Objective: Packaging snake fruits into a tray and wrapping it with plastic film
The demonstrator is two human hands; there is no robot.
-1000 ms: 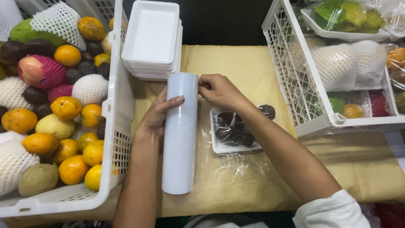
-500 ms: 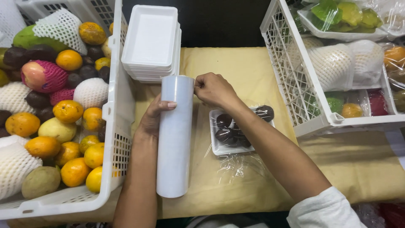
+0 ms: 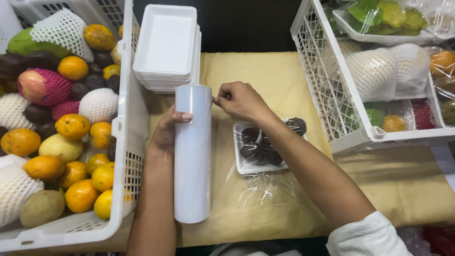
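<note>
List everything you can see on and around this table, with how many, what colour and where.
roll of clear cling film: one, whitish, centre of the table, lying lengthwise.
small white foam tray of dark fruit: one, on loose film right of the roll.
stack of empty white foam trays: one stack, top centre.
white plastic crate of mixed fruit: one, left; orange, dark, yellow and green fruit, some in foam nets.
white plastic crate of wrapped fruit trays: one, right.
tan cloth-covered table: one, under everything.
left hand: on the roll's left side.
right hand: pinching at the roll's top right edge; white sleeve.
</note>
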